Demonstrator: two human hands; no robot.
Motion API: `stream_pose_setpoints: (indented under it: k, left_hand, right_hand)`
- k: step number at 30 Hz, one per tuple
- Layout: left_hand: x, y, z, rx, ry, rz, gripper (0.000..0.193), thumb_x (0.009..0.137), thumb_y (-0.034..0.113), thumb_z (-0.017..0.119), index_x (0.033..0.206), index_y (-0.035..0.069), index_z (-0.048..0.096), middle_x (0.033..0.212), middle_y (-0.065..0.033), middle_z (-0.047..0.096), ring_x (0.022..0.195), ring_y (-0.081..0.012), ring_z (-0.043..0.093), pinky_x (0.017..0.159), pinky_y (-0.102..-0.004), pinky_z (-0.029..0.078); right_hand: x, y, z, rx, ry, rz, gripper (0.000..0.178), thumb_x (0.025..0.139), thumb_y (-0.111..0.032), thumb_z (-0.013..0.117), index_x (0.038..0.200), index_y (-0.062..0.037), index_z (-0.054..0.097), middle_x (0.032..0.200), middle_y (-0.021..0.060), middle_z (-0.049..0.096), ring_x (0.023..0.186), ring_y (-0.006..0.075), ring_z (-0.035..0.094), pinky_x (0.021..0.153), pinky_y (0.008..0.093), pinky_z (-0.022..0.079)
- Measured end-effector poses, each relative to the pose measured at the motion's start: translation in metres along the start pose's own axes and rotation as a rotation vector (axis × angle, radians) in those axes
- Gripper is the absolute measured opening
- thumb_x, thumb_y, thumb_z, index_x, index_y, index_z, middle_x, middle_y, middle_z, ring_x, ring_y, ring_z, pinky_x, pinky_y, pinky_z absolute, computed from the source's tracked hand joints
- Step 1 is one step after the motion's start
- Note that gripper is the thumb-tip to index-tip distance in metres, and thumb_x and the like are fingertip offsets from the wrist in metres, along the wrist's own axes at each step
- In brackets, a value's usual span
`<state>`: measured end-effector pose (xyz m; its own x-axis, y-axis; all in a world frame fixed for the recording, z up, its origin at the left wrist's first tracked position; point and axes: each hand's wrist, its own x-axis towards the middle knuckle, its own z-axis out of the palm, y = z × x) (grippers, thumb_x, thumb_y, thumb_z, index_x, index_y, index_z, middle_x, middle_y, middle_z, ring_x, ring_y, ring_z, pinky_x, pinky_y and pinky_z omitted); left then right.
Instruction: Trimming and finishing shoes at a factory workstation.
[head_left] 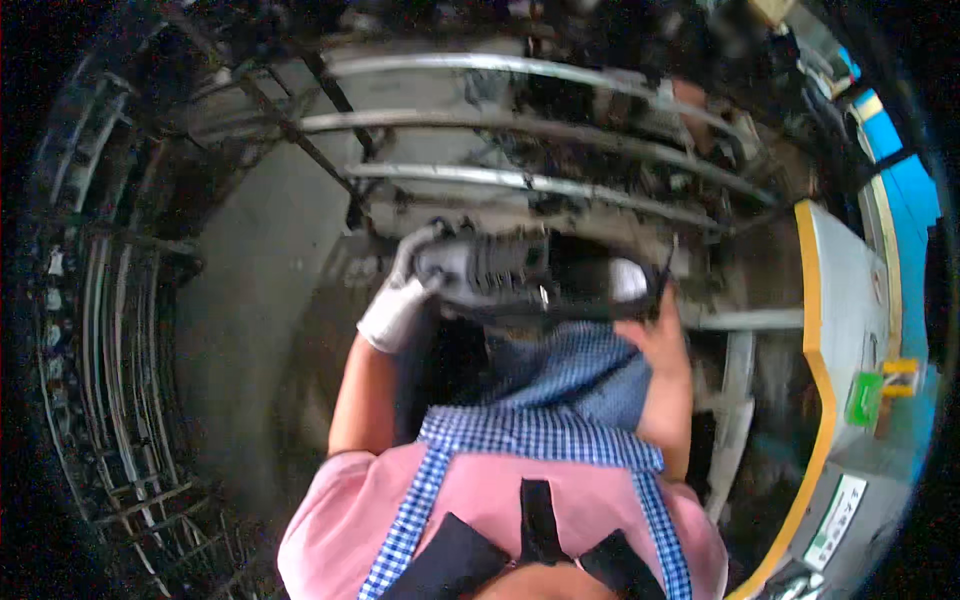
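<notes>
A dark lace-up shoe [500, 268] is held level in front of my body, its toe to the left and its heel to the right. My left hand [398, 298], in a pale glove, grips the toe end. At the heel end my bare right hand [652, 335] has its fingers wrapped round the back of the shoe. The collar opening faces up, showing a dark lining and a white patch inside near the heel. Both hands are slightly blurred, and the fingers under the shoe are hidden.
Metal rails [520, 180] run across beyond the shoe. Metal racks [120, 400] stand along the left side. To the right is a white-and-grey machine housing [850, 290] with a yellow edge. A blue checked apron [540, 430] covers my lap.
</notes>
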<state>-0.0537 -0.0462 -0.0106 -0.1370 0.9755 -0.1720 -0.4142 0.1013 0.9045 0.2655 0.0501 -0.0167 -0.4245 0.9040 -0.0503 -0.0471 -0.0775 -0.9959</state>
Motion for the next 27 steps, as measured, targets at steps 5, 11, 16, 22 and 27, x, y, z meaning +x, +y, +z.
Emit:
stream_pose_setpoints:
  k: [5,11,16,22,27]
  left_hand:
    - [-0.013,0.003,-0.004,-0.116,0.044,0.011,0.059,0.075,0.008,0.063,0.129,0.013,0.040,0.118,-0.0071,0.051,0.108,-0.0208,0.049,0.090,-0.0346,0.042]
    - [-0.030,0.037,-0.021,-0.442,0.259,0.431,0.060,0.077,0.032,0.061,0.129,0.012,0.039,0.124,-0.0129,0.047,0.110,-0.0295,0.049,0.092,-0.0420,0.043]
    - [-0.041,0.143,-0.037,-0.314,0.522,0.758,0.043,0.089,0.037,0.045,0.122,0.009,0.050,0.115,-0.0050,0.057,0.104,-0.0187,0.053,0.084,-0.0361,0.045]
    - [-0.009,0.282,-0.064,-0.173,0.595,1.046,0.028,0.091,0.022,0.046,0.114,0.006,0.049,0.117,-0.0122,0.051,0.106,-0.0258,0.053,0.081,-0.0378,0.053]
    - [0.037,0.352,-0.030,-0.095,0.640,1.083,0.029,0.085,0.018,0.058,0.110,0.005,0.050,0.115,-0.0148,0.051,0.104,-0.0280,0.053,0.083,-0.0404,0.053]
  right_hand:
    - [0.001,-0.018,0.004,-0.130,-0.215,-0.241,0.092,0.061,-0.014,0.077,0.137,-0.0019,0.026,0.136,0.0094,0.036,0.126,0.0222,0.034,0.104,0.0359,0.026]
    - [0.011,-0.019,0.012,0.045,-0.072,-0.294,0.062,0.081,-0.012,0.058,0.135,-0.0017,0.029,0.082,0.0029,0.057,0.070,0.0078,0.052,0.057,0.0198,0.037]
    - [0.033,0.038,-0.030,-0.132,0.228,-0.208,0.044,0.085,-0.009,0.056,0.126,-0.0033,0.041,0.072,-0.0005,0.053,0.066,0.0068,0.049,0.059,0.0213,0.038]
    - [0.038,0.090,-0.062,-0.162,0.412,0.008,0.034,0.084,-0.015,0.060,0.115,-0.0067,0.051,0.081,0.0003,0.055,0.065,0.0089,0.050,0.062,0.0245,0.044]
    - [0.025,0.098,-0.059,-0.305,0.407,0.016,0.026,0.087,-0.015,0.056,0.111,-0.0047,0.054,0.073,0.0013,0.053,0.068,0.0095,0.050,0.063,0.0267,0.041]
